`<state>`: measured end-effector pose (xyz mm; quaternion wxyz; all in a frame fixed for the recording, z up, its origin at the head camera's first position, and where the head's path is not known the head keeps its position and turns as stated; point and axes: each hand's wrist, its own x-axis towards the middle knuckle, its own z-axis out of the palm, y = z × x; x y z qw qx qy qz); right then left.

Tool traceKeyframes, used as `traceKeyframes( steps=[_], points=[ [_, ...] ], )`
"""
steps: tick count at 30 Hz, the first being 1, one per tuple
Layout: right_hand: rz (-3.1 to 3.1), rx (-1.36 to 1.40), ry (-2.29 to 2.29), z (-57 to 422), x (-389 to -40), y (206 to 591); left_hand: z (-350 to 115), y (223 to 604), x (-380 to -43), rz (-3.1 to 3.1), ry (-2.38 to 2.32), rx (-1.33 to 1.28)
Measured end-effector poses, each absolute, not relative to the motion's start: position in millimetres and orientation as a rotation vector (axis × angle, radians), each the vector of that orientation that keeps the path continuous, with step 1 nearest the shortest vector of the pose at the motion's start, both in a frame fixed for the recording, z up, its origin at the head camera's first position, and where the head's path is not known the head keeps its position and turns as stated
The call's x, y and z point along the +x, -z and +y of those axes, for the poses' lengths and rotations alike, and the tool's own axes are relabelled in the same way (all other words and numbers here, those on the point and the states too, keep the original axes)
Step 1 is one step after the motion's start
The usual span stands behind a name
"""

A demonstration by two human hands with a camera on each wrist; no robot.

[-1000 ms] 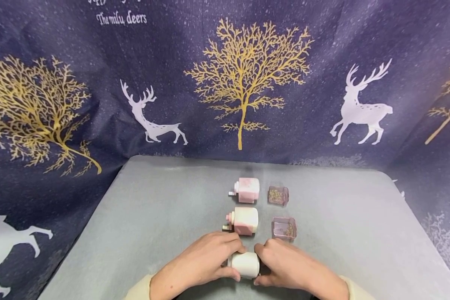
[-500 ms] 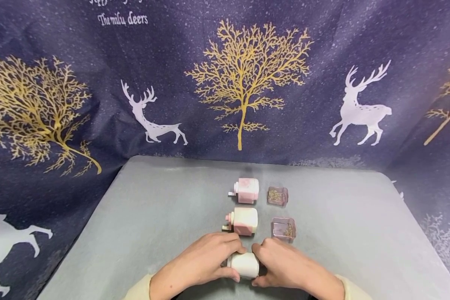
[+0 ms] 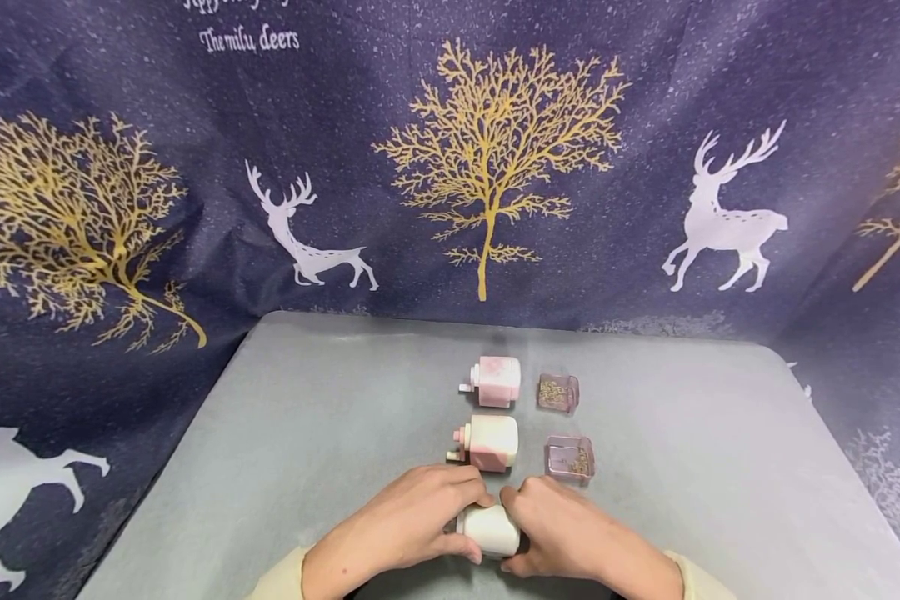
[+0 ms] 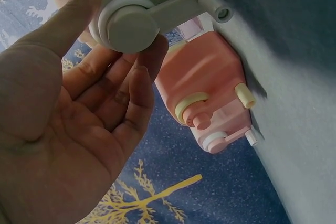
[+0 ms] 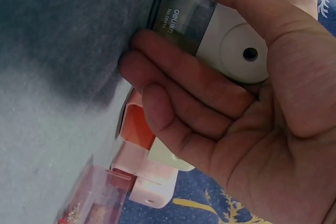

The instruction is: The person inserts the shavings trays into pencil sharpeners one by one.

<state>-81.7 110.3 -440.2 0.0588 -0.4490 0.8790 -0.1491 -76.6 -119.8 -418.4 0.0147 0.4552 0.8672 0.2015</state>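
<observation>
In the head view a white pencil sharpener (image 3: 487, 530) lies between my two hands near the table's front. My left hand (image 3: 416, 521) grips its left end with thumb and fingers; the left wrist view shows the crank handle (image 4: 178, 11) there. My right hand (image 3: 566, 529) holds the opposite end, its thumb and fingers on either side. A dark see-through shavings drawer (image 5: 181, 17) sits in that end in the right wrist view. Just beyond lie a cream-and-pink pencil sharpener (image 3: 493, 443) and a pink-and-white one (image 3: 498, 382).
Two clear pinkish drawers, the near one (image 3: 558, 448) and the far one (image 3: 570, 402), hold shavings right of the other sharpeners. The grey tabletop (image 3: 330, 400) ends at a dark blue cloth (image 3: 570, 292) printed with deer and trees.
My right hand has shifted slightly left, closer in against the white sharpener. My left hand and the sharpener stay nearly where they were.
</observation>
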Motion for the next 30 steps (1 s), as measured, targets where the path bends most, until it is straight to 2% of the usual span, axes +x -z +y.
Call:
traceKeyframes(
  steps=[30],
  points=[
    [2.616, -1.401, 0.524, 116.6, -83.7, 442.5, -122.6, 423.1, -79.1, 2.73, -0.507, 1.572]
  ],
)
